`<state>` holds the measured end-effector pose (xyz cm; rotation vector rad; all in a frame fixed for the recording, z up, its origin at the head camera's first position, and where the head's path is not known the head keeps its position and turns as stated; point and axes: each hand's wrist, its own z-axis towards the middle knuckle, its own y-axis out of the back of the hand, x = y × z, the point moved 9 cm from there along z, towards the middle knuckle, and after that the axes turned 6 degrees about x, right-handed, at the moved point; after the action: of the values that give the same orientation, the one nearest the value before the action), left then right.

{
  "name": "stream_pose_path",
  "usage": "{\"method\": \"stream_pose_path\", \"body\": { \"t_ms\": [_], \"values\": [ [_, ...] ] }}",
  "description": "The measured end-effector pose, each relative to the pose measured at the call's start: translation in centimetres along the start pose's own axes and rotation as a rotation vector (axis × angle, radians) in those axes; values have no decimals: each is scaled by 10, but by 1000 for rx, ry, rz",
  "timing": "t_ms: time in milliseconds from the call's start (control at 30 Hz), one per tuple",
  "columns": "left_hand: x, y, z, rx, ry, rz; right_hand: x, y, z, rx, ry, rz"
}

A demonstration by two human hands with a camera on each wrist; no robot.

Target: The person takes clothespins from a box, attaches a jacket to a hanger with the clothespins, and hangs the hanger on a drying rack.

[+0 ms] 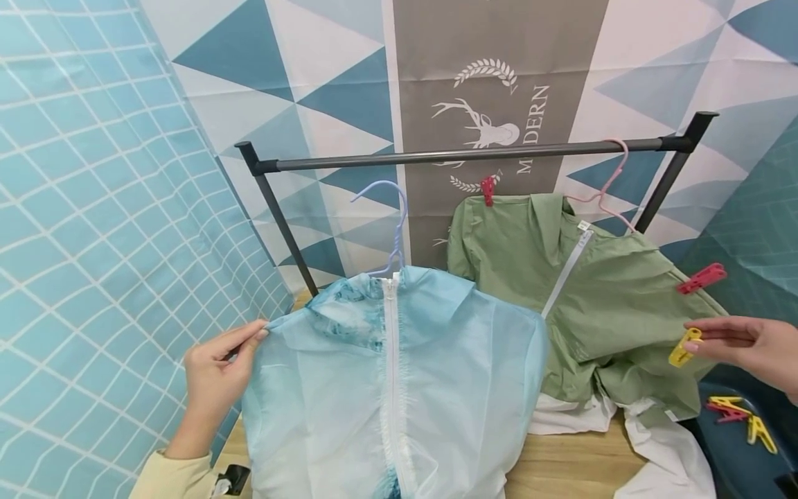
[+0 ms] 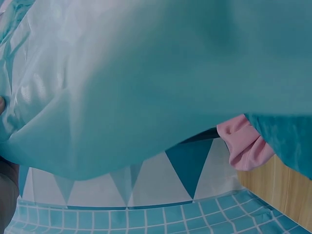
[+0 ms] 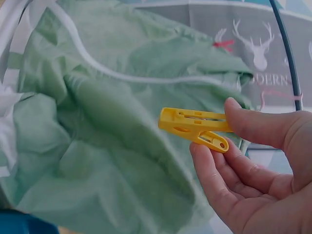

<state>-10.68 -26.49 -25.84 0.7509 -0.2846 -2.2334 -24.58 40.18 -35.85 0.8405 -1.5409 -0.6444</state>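
My left hand [image 1: 218,367] pinches the left shoulder of a light blue zip jacket [image 1: 442,367] between thumb and fingers. A lilac hanger [image 1: 396,229] sticks up from the jacket's collar, its hook below the rack's bar. In the left wrist view the jacket's blue cloth [image 2: 146,97] fills most of the picture, and only a sliver of the hand shows at the left edge. My right hand [image 1: 751,346] holds a yellow clothespin [image 3: 195,127] by its handles, in front of a green zip jacket [image 1: 499,242].
The green jacket hangs by a pink hanger [image 1: 614,173] from a black rack [image 1: 467,155], with red clothespins [image 1: 703,278] at its shoulders. Several clothespins [image 1: 728,414] lie in a dark blue bin [image 1: 717,443] at the right. Below is a wooden table [image 1: 561,464].
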Motion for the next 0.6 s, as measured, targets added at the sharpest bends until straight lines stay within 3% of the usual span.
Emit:
{"method": "stream_pose_path", "body": {
  "t_ms": [600],
  "values": [
    [0, 0, 1, -1, 6, -26, 95, 4, 9, 64, 198, -83]
  ]
}}
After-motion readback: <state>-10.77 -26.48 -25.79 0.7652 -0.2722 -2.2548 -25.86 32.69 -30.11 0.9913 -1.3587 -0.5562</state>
